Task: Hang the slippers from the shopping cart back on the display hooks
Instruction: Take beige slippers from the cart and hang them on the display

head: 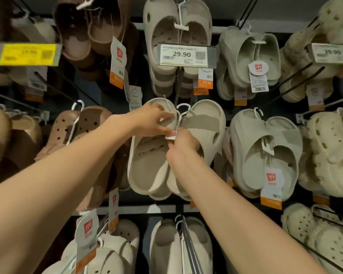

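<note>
Both hands [166, 133] on beige slippers [147, 165]

White 29.90 price tag [185, 54], yellow price label [27, 54], brown clogs [73, 125]

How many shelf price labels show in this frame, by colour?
Yellow label: 1
White labels: 2
Total: 3
</note>
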Motion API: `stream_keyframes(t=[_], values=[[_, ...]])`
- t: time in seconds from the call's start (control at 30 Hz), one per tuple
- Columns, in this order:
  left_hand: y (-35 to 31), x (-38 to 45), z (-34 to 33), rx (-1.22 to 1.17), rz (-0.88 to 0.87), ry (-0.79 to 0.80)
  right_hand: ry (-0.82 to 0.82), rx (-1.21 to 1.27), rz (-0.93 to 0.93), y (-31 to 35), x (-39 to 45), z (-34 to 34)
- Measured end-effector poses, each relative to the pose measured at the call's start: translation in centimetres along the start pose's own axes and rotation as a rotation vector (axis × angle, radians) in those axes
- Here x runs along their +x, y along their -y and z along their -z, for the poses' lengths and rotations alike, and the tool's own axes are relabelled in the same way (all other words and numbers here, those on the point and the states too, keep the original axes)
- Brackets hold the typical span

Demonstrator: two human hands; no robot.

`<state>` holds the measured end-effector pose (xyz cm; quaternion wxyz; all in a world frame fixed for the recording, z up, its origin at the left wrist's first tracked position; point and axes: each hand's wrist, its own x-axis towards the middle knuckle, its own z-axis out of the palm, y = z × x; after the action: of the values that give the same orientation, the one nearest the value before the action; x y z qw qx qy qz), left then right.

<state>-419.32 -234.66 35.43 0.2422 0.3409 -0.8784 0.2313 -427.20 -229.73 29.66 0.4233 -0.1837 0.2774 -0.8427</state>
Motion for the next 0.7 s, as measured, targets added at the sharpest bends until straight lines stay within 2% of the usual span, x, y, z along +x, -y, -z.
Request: stream_keyframes(t=[0.2, 0.4, 0.6, 0.7], values=[[1.0, 0.2, -0.5, -0.042, 0.017, -0.029, 0.159, 0.036, -0.064, 0.0, 0.9, -0.6], [0.4, -1.1, -1.9, 0.039, 0.109, 0.001, 0.135, 0.043, -0.143, -1.1, 0.0, 1.3], [-1.5, -2.9, -3.2, 0.007, 0.156, -0.064, 0.1, -0.112, -0.02, -1.2, -1.2, 3.2], [-2.2, -3.7, -3.1, -0.011, 0.172, -0.077, 0.076, -0.324, 0.069, -1.0, -1.7, 3.6]])
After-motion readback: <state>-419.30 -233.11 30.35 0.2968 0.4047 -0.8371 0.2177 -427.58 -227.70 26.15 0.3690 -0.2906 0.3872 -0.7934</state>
